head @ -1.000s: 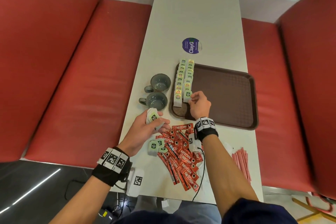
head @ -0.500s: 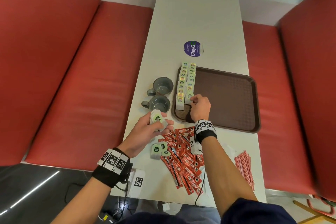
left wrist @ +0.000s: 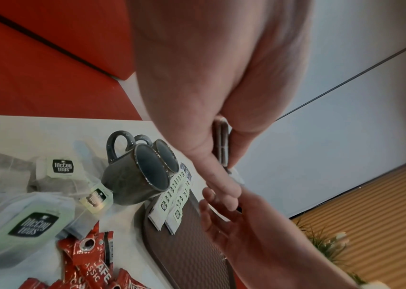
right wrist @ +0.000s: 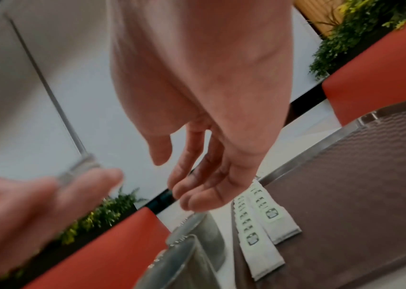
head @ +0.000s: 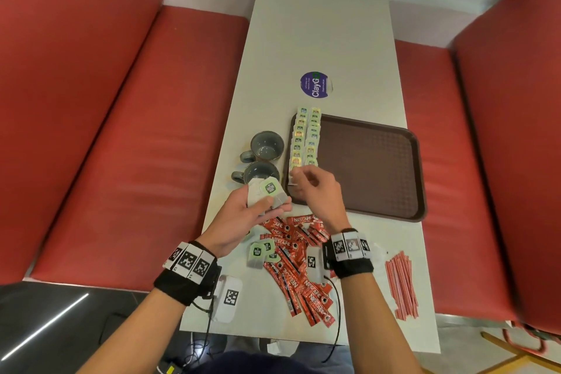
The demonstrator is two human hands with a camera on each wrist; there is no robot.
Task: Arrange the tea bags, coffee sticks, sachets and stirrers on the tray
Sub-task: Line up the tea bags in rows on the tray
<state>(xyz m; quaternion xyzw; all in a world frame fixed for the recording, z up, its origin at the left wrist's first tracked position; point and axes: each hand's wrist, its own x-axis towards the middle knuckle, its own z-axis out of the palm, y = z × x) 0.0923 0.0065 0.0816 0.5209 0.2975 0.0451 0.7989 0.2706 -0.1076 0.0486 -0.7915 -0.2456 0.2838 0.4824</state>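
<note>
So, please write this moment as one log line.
step: laying tea bags | left hand: holds tea bags | right hand: open, empty | tray: two rows | coffee sticks: on table

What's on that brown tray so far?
Two neat rows of tea bags line the left edge of the brown tray. The rest looks bare. The right hand hovers over the near-left corner, hiding what lies beneath it.

Bare forearms wear black wristbands (head: pixel 185 284) topped with white black-patterned marker tags (head: pixel 351 246), cables trailing; dark sleeves.
</note>
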